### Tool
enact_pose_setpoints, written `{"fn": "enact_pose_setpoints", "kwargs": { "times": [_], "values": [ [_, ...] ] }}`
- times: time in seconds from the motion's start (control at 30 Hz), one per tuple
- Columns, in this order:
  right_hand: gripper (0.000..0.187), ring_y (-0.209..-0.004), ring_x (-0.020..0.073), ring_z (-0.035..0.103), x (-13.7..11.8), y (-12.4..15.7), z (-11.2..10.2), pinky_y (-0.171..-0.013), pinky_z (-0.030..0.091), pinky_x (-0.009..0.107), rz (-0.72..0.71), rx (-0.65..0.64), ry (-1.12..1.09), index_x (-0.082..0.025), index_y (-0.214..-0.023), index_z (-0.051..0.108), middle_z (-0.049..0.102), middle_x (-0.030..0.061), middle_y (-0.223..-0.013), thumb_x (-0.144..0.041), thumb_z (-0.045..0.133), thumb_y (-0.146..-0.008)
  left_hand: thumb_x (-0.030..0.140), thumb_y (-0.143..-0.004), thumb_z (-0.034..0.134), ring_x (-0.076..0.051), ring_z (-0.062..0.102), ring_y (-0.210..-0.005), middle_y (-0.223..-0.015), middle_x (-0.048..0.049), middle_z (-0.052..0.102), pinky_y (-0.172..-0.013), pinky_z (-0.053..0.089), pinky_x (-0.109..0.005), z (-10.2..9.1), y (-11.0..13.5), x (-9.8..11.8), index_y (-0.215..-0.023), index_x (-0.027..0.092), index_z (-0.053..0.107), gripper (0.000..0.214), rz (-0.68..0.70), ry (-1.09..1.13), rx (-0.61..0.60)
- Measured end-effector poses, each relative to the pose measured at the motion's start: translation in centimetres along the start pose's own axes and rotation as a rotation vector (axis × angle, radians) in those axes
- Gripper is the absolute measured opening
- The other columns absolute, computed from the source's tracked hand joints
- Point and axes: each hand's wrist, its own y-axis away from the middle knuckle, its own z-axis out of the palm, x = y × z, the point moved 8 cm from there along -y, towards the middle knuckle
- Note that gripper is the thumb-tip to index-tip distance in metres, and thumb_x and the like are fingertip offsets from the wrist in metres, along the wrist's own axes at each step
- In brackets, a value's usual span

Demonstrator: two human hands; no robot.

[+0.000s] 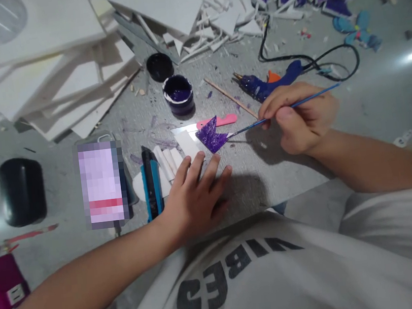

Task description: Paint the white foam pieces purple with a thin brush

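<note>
A thin blue paintbrush [307, 97] is pinched in my right hand [300, 116], its tip touching the right edge of a purple-painted foam piece [211, 136]. One small corner of that piece still shows white. My left hand [198, 187] lies with fingers spread, its fingertips at the lower end of a white strip [189, 144] beside the painted piece. Under the piece's upper edge lies a pink-handled blade [224, 120]. Behind it stands an open jar of purple paint [179, 95], with its black lid [159, 66] next to it.
A blue glue gun [268, 84] with a black cord and a wooden stick [231, 97] lie near my right hand. Left of my left hand are a box cutter [151, 183], a phone [101, 184] and a black mouse [22, 191]. White foam sheets [57, 87] and scraps [220, 19] pile up behind.
</note>
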Motion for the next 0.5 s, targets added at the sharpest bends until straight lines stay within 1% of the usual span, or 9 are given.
{"fn": "enact_pose_setpoints", "kwargs": {
  "times": [0.1,0.2,0.3,0.37,0.43,0.5],
  "values": [
    [0.030,-0.052,0.0133,0.068,0.4,0.2,-0.1,-0.046,0.049,0.027,0.027,0.008,0.010,-0.026,-0.096,0.082,0.073,-0.0010,-0.071,-0.038,0.068,-0.119,0.053,-0.114,0.083,-0.050,0.057,-0.174,-0.191,-0.0189,0.062,-0.145,0.048,-0.071,-0.2,0.0,0.1,-0.182,0.022,0.065,0.076,0.006,-0.001,0.010],
    [0.031,-0.052,0.0131,0.066,1.0,0.4,-0.1,-0.049,0.048,0.028,0.061,-0.011,0.018,-0.026,-0.097,0.082,0.071,-0.0018,-0.069,-0.039,0.066,-0.120,0.053,-0.114,0.082,-0.050,0.059,-0.173,-0.191,-0.0181,0.062,-0.145,0.048,-0.070,-0.3,-0.1,0.1,-0.182,0.023,0.065,0.076,0.007,-0.005,0.007],
    [0.030,-0.054,0.0135,0.066,1.3,0.6,-0.1,-0.050,0.049,0.030,0.072,-0.038,0.055,-0.027,-0.100,0.083,0.074,-0.0017,-0.073,-0.041,0.066,-0.121,0.052,-0.114,0.082,-0.050,0.059,-0.173,-0.191,-0.0188,0.063,-0.145,0.048,-0.070,-0.3,-0.1,0.1,-0.182,0.023,0.064,0.076,0.007,-0.001,0.015],
    [0.030,-0.053,0.0134,0.065,1.4,0.8,-0.2,-0.049,0.048,0.031,0.072,-0.029,0.089,-0.028,-0.101,0.083,0.078,-0.0014,-0.077,-0.043,0.067,-0.121,0.051,-0.114,0.082,-0.050,0.057,-0.174,-0.191,-0.0199,0.062,-0.145,0.047,-0.071,-0.3,0.0,0.1,-0.183,0.022,0.064,0.077,0.006,0.011,0.014],
    [0.032,-0.053,0.0137,0.065,1.7,1.0,-0.5,-0.050,0.048,0.033,0.097,-0.014,0.127,-0.028,-0.099,0.083,0.079,-0.0010,-0.078,-0.046,0.067,-0.121,0.050,-0.114,0.082,-0.050,0.057,-0.175,-0.192,-0.0205,0.061,-0.146,0.046,-0.072,-0.2,0.0,0.1,-0.184,0.022,0.063,0.078,0.005,0.023,0.012],
    [0.038,-0.053,0.0142,0.064,2.2,1.2,-0.7,-0.052,0.049,0.035,0.133,-0.006,0.154,-0.028,-0.096,0.082,0.078,-0.0007,-0.076,-0.052,0.066,-0.121,0.049,-0.114,0.083,-0.051,0.057,-0.174,-0.191,-0.0207,0.061,-0.146,0.046,-0.073,-0.2,0.0,0.1,-0.184,0.021,0.062,0.078,0.005,0.028,0.013]
  ]
}}
